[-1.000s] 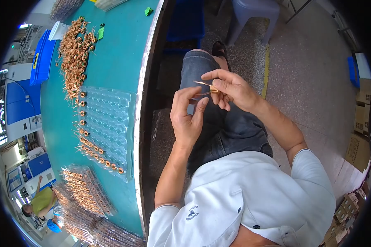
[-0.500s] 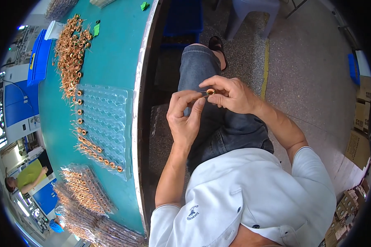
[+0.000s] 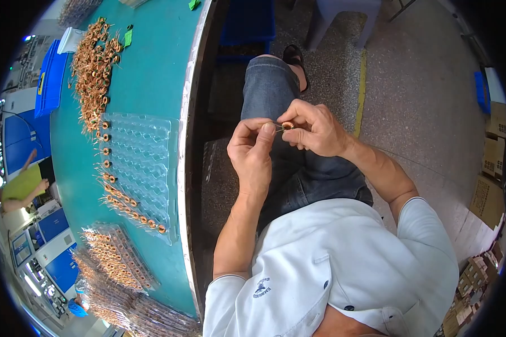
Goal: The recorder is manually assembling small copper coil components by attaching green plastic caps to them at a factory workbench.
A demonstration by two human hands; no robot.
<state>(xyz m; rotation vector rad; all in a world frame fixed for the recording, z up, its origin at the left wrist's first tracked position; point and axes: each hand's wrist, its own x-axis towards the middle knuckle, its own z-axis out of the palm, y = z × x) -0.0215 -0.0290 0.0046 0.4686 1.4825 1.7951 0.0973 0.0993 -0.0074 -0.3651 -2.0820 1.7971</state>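
Observation:
Above my lap, my right hand [image 3: 316, 128] pinches a small copper-wound ring coil [image 3: 287, 126] between thumb and fingertips. Thin wire leads stick out of the coil toward the left. My left hand [image 3: 253, 147] has its thumb and forefinger closed on those leads. On the table to the left lies a clear plastic tray [image 3: 143, 163] with rows of pockets. Similar coils [image 3: 106, 151] stand along its left edge and near corner, their leads pointing outward. A heap of loose coils [image 3: 94, 76] lies beyond the tray.
Filled trays of coils [image 3: 115, 255] are stacked at the near end of the green table [image 3: 152, 62]. A blue bin [image 3: 50, 78] stands at its far left side. A person in a yellow-green top [image 3: 25, 188] is off to the left. Cardboard boxes [image 3: 487, 194] line the right.
My left thumb and forefinger have closed together on the coil's leads. My right forefinger has drawn in onto the coil. The person at the left has moved an arm.

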